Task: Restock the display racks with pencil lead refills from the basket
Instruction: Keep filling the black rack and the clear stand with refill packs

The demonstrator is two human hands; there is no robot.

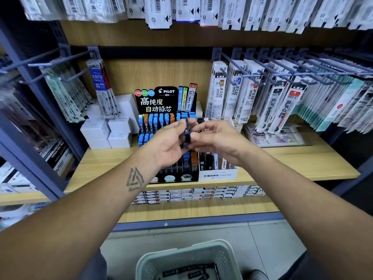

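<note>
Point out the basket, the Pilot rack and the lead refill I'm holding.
basket (203, 252), head view, far rim.
Pilot rack (159, 102), head view, black header card.
lead refill (187, 131), head view, middle of the case.

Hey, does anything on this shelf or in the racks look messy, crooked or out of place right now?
Nothing looks damaged or spilled. The Pilot rack and the Mono rack stand square on the shelf. The only loose stock is the dark refill cases lying jumbled in the basket and one case pinched between both hands.
</note>
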